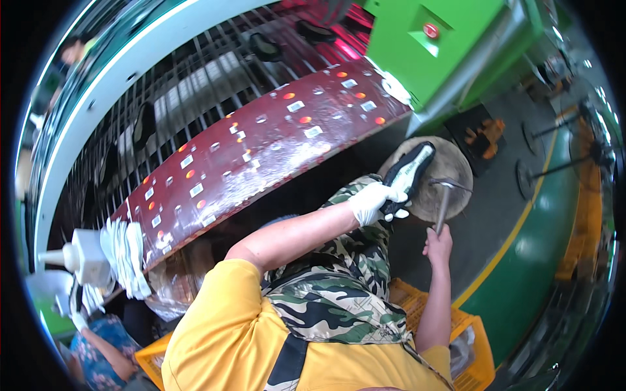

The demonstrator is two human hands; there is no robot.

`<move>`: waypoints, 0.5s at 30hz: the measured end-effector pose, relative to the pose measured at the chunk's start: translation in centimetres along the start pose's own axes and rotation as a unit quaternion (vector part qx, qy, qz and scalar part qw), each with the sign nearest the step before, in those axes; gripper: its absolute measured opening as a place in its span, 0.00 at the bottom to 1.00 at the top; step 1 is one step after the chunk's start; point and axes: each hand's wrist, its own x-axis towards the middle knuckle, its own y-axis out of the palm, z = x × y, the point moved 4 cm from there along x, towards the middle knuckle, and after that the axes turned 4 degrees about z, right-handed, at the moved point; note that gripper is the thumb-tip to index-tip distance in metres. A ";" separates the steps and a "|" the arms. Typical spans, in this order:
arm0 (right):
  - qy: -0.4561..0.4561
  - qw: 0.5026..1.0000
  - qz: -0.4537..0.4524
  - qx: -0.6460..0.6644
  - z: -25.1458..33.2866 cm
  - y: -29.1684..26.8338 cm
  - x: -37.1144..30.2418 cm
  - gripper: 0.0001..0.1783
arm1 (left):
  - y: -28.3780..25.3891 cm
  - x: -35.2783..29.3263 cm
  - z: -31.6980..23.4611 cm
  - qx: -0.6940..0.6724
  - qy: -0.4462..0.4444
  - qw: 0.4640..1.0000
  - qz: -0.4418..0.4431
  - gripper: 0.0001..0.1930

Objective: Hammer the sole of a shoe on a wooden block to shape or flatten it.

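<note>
A white glove covers my left hand (372,202), which is closed around the near end of a shoe (409,171). The shoe has black edges and a pale, greenish underside turned up toward me. It lies tilted over a round, worn, wood-like block (460,163). My bare right hand (438,247) grips the handle of a hammer (444,207). The hammer's head is over the block, just right of the shoe and apart from it. My left fingertips curl round the shoe's edge; the palm is hidden.
A dark red panel (261,140) with stickers borders a conveyor of rods (195,72) carrying dark shoes. The green machine housing (437,52) has a red button. White gloves (124,257) hang beside a white bottle (85,257). Yellow crates (479,345) flank me; another person's arm (107,352) shows lower left.
</note>
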 end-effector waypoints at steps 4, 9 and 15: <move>0.041 0.996 -0.001 0.081 0.1 0.4 2.7 0.10 | -0.7 -3.0 -0.6 0.040 0.024 0.999 -0.018 0.19; 0.042 0.987 0.029 0.150 1.7 0.7 7.3 0.11 | -0.2 -8.0 -1.1 0.039 0.023 0.998 -0.034 0.14; -0.146 0.983 -0.088 -0.063 2.4 1.0 11.8 0.25 | 2.2 -15.5 -5.8 0.028 0.083 0.996 -0.033 0.17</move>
